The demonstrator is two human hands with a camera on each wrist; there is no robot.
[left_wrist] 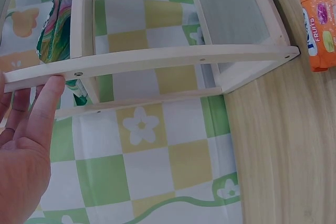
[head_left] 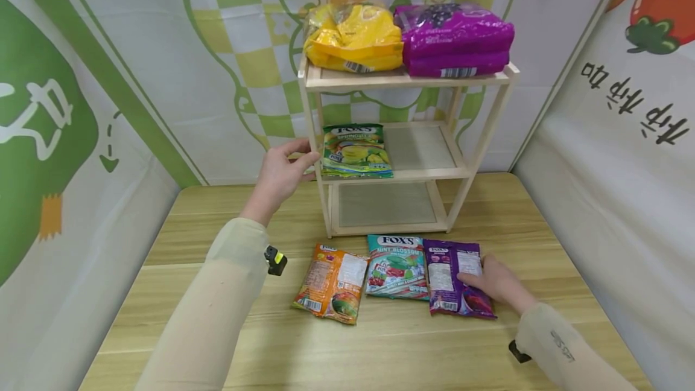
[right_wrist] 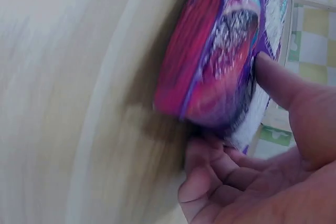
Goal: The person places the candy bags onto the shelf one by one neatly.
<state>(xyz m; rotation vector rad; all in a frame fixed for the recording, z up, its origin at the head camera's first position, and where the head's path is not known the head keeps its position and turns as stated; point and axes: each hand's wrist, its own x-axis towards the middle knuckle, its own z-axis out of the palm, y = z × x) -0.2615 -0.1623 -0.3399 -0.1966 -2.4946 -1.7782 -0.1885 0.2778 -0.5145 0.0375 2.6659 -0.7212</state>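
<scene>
My left hand (head_left: 282, 171) grips the left upright of a small wooden shelf rack (head_left: 385, 231) at its middle tier. In the left wrist view, the fingers (left_wrist: 46, 111) meet the pale upright. Just right of this hand, a green Fox's candy bag (head_left: 355, 152) stands on the middle tier. On the table, my right hand (head_left: 502, 285) pinches the right side of a purple Fox's candy bag (head_left: 453, 279), thumb on top and fingers tucked at the edge. The right wrist view shows that bag (right_wrist: 226, 61) tilted up at this edge.
A teal Fox's bag (head_left: 398, 267) lies left of the purple one, and an orange bag (head_left: 331, 285) lies farther left. On the rack's top are a large yellow bag (head_left: 353, 38) and a large purple bag (head_left: 458, 41). Printed fabric walls surround the wooden table (head_left: 260, 355).
</scene>
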